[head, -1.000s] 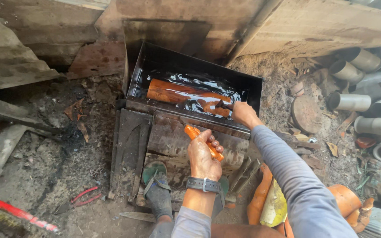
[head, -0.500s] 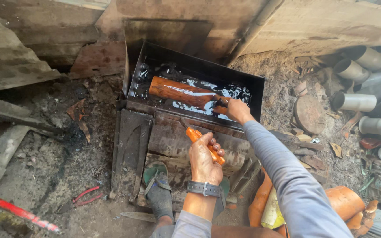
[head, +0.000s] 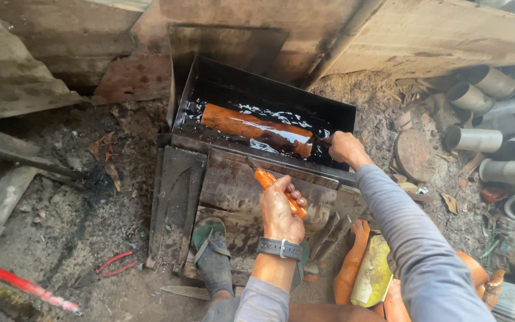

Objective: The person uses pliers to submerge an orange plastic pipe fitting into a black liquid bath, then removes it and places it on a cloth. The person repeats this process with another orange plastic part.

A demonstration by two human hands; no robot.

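A black metal trough (head: 269, 83) holds dark shiny liquid, and an orange pipe (head: 239, 124) lies half sunk in it. My right hand (head: 344, 147) reaches over the trough's near rim and grips the pipe's right end. My left hand (head: 280, 210), with a dark wristwatch, is closed round an orange-handled tool (head: 276, 188) held in front of the trough, blade pointing up and left. My foot in a green sandal (head: 213, 253) rests below the trough.
Grey plastic pipes (head: 496, 128) are stacked at the right. Orange pipe pieces (head: 353, 268) lie by my right arm. Red pliers (head: 113, 263) and a red bar (head: 19, 285) lie on the dirt at the left. Wooden boards (head: 388, 30) lean behind the trough.
My right hand has slid right along the trough while holding the pipe's end, and the pipe has shifted in the liquid. My left hand has dropped slightly with the tool.
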